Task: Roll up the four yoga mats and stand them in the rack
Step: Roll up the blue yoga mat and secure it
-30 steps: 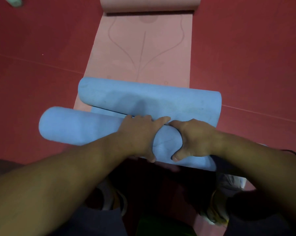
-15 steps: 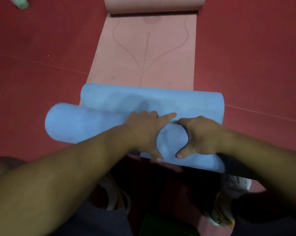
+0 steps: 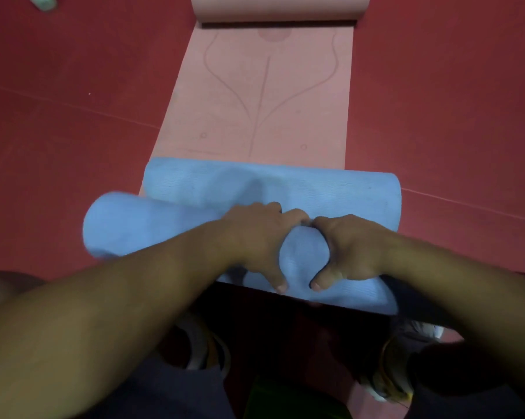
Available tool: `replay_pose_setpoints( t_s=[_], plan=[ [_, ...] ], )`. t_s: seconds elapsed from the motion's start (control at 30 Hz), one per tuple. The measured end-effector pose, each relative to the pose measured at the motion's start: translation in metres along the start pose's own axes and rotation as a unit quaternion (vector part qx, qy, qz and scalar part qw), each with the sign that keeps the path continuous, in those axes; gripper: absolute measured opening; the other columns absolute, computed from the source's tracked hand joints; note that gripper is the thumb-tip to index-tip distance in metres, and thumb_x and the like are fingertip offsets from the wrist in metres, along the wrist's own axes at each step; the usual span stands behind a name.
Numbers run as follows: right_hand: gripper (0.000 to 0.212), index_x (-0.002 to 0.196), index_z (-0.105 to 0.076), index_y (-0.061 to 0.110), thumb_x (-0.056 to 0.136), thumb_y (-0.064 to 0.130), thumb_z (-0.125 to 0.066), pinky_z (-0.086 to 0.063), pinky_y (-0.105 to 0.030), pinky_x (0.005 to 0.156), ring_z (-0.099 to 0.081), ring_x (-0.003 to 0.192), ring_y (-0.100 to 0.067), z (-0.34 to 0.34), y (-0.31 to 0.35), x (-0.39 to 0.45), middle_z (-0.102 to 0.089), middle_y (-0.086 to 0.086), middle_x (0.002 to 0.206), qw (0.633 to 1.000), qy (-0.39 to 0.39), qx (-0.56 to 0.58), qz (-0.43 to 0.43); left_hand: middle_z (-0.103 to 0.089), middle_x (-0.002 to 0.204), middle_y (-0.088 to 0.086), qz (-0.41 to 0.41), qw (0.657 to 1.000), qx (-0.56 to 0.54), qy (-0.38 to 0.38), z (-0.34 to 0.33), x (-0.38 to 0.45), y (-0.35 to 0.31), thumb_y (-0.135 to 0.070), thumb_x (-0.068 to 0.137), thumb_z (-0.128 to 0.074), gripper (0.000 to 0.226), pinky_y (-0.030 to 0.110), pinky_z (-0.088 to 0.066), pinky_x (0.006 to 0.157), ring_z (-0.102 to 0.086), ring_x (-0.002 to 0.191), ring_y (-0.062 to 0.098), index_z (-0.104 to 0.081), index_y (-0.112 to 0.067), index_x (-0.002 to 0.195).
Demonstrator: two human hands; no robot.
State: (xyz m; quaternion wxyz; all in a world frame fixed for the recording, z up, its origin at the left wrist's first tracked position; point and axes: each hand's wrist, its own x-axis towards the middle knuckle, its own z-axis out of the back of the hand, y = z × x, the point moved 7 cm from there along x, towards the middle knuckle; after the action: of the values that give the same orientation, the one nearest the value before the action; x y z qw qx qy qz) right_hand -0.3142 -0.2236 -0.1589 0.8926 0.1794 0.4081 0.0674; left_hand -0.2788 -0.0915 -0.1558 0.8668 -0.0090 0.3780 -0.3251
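A light blue yoga mat lies in two rolls: a near roll under my hands and a far curled end touching it. My left hand and my right hand grip the near roll side by side at its middle, fingers over the top, thumbs on the near side. Beyond it a pink mat with a line drawing lies flat on the floor, its far end rolled. The rack is not in view.
The floor is red all round the mats. A pale green object shows at the top left corner. My knees and shoes are right below the blue roll.
The near blue roll has rolled forward against the far curled end, closing the strip of flat mat between them. Both hands stayed on the roll and moved with it.
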Motion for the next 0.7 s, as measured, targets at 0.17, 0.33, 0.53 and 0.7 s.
replay_pose_setpoints(
  t_s=[0.17, 0.33, 0.53, 0.7],
  plan=[
    [0.103, 0.141, -0.037, 0.037, 0.053, 0.064, -0.084, -0.051, -0.039, 0.094, -0.058, 0.11, -0.017, -0.007, 0.001, 0.003, -0.058, 0.012, 0.117, 1.0, -0.003, -0.007, 0.019, -0.059, 0.11, -0.011, 0.013, 0.998, 0.053, -0.027, -0.009, 0.002, 0.0, -0.071, 0.047, -0.084, 0.105, 0.044, -0.047, 0.085, -0.06, 0.101, 0.02, -0.031, -0.047, 0.135],
    [0.119, 0.146, -0.022, 0.039, 0.049, 0.068, -0.084, -0.044, -0.043, 0.094, -0.053, 0.114, -0.021, -0.017, 0.018, 0.0, -0.053, 0.008, 0.122, 0.987, -0.063, -0.143, 0.032, -0.064, 0.12, -0.017, 0.014, 0.993, -0.104, 0.053, -0.017, 0.002, 0.015, -0.064, 0.048, -0.089, 0.101, 0.038, -0.052, 0.095, -0.061, 0.11, 0.013, -0.043, -0.046, 0.136],
    [0.09, 0.128, -0.041, 0.041, 0.053, 0.056, -0.088, -0.054, -0.036, 0.085, -0.061, 0.094, -0.011, -0.003, 0.004, 0.002, -0.06, 0.016, 0.098, 0.999, -0.011, 0.015, 0.027, -0.054, 0.119, -0.01, 0.005, 0.999, -0.042, 0.011, -0.012, 0.001, 0.003, -0.069, 0.048, -0.087, 0.114, 0.04, -0.049, 0.091, -0.056, 0.108, 0.017, -0.027, -0.048, 0.143],
    [0.094, 0.138, -0.034, 0.04, 0.06, 0.058, -0.083, -0.054, -0.038, 0.086, -0.06, 0.095, -0.011, -0.001, -0.001, 0.004, -0.056, 0.015, 0.101, 1.0, -0.007, -0.008, 0.029, -0.061, 0.122, -0.009, 0.026, 0.998, -0.023, -0.055, -0.013, 0.006, 0.001, -0.073, 0.051, -0.082, 0.119, 0.041, -0.048, 0.091, -0.06, 0.111, 0.02, -0.02, -0.04, 0.147]
  ],
)
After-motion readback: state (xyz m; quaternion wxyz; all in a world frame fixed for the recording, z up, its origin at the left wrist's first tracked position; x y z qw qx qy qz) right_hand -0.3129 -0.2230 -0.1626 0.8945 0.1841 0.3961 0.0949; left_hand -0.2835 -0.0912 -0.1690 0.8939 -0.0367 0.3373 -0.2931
